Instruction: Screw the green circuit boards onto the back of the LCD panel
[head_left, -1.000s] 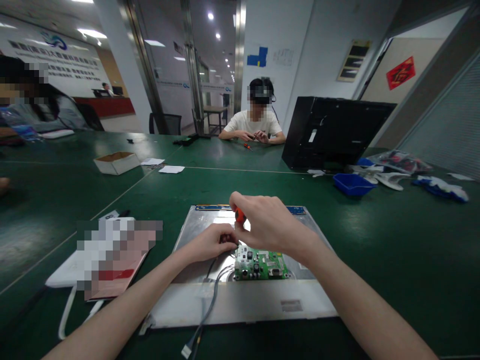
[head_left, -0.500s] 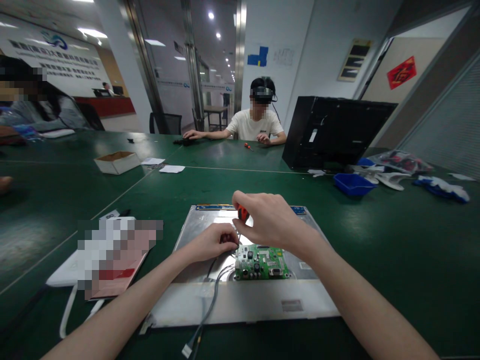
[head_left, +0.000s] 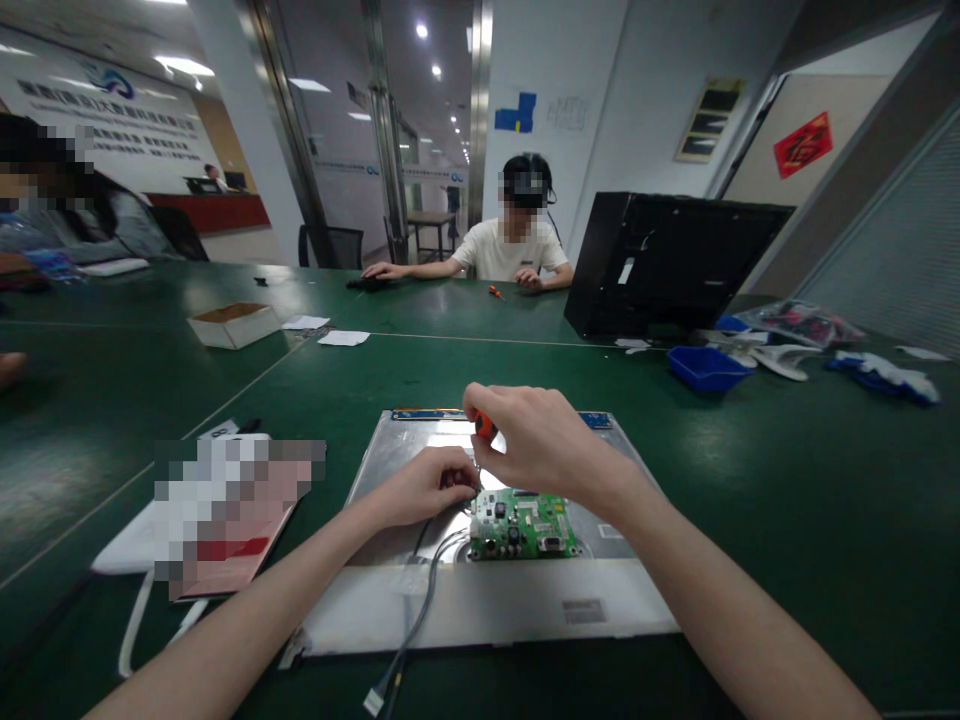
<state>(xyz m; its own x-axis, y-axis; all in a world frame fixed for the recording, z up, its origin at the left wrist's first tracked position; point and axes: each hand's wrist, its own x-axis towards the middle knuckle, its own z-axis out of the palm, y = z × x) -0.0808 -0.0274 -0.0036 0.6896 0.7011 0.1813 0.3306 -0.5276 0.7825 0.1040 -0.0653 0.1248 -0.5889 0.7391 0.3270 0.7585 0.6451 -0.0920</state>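
A green table [head_left: 420,370] stands before glass doors [head_left: 337,130] and a pale wall [head_left: 559,60] under ceiling lights [head_left: 184,67].

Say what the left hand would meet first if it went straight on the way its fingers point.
Probably the upper left corner of the board, right by the left hand's fingertips. The screwdriver points down near there too; depth is unclear, so its tip could come first.

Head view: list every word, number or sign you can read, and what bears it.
"福", on the red paper sign.
"大", on the wall sign; its other characters are blurred.
Other print, as on the circuit board and panel sticker: too small or blurred.
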